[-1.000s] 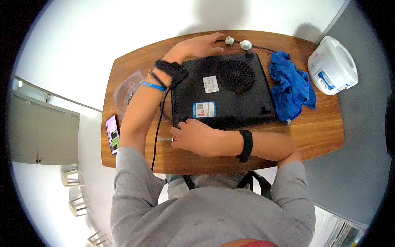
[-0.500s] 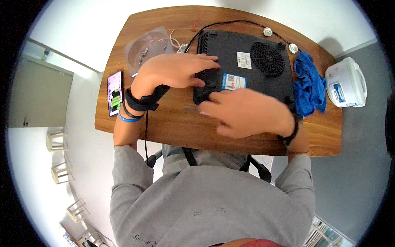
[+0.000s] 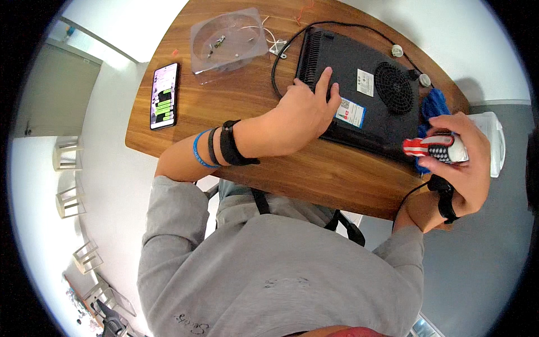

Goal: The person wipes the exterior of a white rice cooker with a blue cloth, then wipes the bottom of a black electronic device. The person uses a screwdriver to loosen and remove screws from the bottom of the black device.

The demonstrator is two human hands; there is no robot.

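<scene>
A black flat appliance [image 3: 342, 67], like an induction cooker turned underside up, lies on the table with its round fan grille and labels showing. My left hand [image 3: 306, 115] rests over its near left edge, fingers spread and holding nothing. At the right, my right hand [image 3: 469, 154] is closed around a red, black and white tool [image 3: 441, 147] with a grip-like body. Its exact kind cannot be made out. The tool is held above the appliance's near right corner, in front of a blue cloth [image 3: 435, 104] that is partly hidden.
A clear plastic tray [image 3: 227, 62] with several small metal parts stands at the far left beside a white wired piece [image 3: 277, 48]. A phone [image 3: 164, 95] lies near the left edge. The black power cord [image 3: 337, 23] curves behind the appliance. Beyond the right edge sits a white tub [image 3: 497, 143].
My right hand has moved right, off the appliance's near edge, and now holds the red, black and white tool. My left hand has shifted nearer along the appliance edge. The view has turned.
</scene>
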